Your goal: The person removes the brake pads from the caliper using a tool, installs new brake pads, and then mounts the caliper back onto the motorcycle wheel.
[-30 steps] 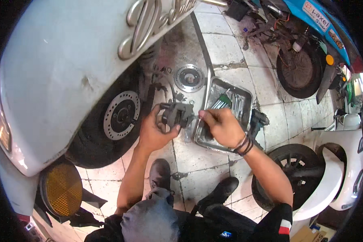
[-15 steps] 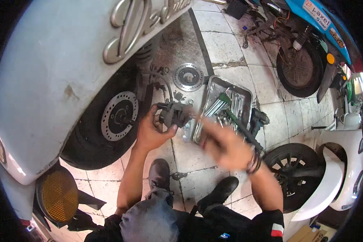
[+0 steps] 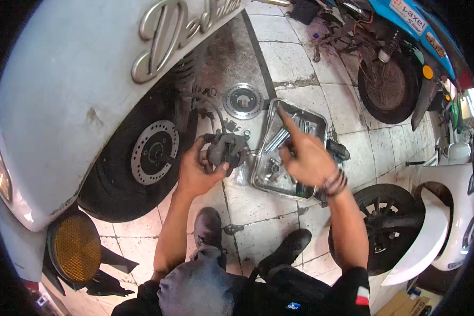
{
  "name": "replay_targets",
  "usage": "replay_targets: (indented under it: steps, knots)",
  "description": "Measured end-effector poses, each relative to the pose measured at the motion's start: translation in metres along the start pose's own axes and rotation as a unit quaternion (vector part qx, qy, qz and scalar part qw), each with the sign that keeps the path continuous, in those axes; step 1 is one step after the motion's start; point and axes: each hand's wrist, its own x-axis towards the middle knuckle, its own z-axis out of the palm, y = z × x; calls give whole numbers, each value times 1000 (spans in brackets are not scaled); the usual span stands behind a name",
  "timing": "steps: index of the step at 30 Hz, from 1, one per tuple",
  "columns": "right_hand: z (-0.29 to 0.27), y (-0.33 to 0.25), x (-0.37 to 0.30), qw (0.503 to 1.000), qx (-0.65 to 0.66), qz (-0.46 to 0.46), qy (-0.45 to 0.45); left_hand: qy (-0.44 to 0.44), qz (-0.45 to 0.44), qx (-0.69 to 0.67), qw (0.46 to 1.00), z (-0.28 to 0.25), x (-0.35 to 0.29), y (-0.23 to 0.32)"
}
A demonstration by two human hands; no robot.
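meanwhile, beside the scooter's front wheel (image 3: 142, 163), the left hand (image 3: 197, 171) has its fingers wrapped round a brake caliper (image 3: 226, 148), likely heavy, rigid and greasy, best held by its body. the right hand (image 3: 305, 158), index finger out and holding nothing, hovers over a metal tray (image 3: 268, 181) of bolts and tools on the floor.

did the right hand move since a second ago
Yes. The right hand has lifted off the near edge of the shiny metal tray; it now hovers over the tray, index finger pointing toward its far end.
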Motion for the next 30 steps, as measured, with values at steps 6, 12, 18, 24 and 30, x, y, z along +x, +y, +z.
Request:
replay_targets:
  steps: [6,12,18,24,30]
  knots:
    - [-5,-40,-18,954,277,-54,-99,10,-10,-48,999,4,-2,1]
    - [-4,3,4,957,18,66,-281,-15,-34,16,999,1,1,0]
    - [-15,11,11,970,-74,98,-208,-7,-28,-27,999,-2,-1,-1]
    - [-20,-33,0,934,329,82,-108,-13,-27,-6,1000,-3,0,5]
    - [-23,-4,9,972,19,32,-230,-9,-50,-28,998,0,1,14]
